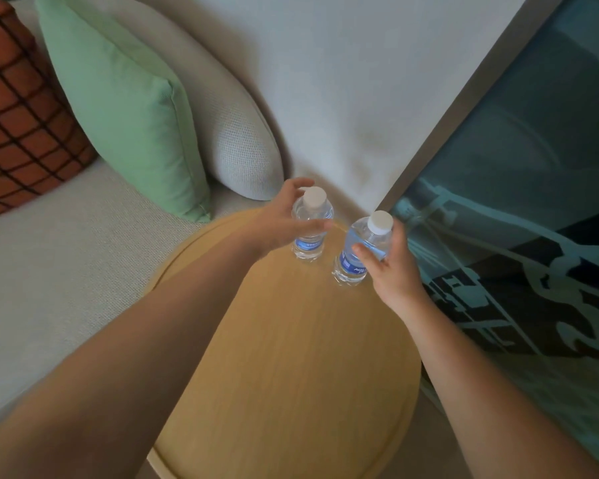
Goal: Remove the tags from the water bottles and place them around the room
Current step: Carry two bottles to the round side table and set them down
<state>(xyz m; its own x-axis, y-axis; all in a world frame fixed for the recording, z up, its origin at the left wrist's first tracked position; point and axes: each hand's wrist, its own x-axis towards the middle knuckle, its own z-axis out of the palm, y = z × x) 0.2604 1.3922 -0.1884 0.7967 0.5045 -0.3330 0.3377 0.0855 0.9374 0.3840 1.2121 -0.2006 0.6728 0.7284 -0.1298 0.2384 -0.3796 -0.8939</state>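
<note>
Two small clear water bottles with white caps and blue labels stand at the far end of a round wooden table (pixel 291 357). My left hand (pixel 281 219) wraps around the left bottle (pixel 312 223), fingers on its upper body. The right bottle (pixel 363 250) is gripped from its right side by my right hand (pixel 388 267), thumb across the label. Both bottles rest upright on the tabletop, a short gap between them. No tags are visible on either bottle.
A beige sofa (pixel 59 271) lies left of the table, with a green cushion (pixel 125 105), an orange checked cushion (pixel 18 115) and a white bolster (pixel 236 133). A large window pane (pixel 533 202) with a grey frame runs along the right. A white wall is behind.
</note>
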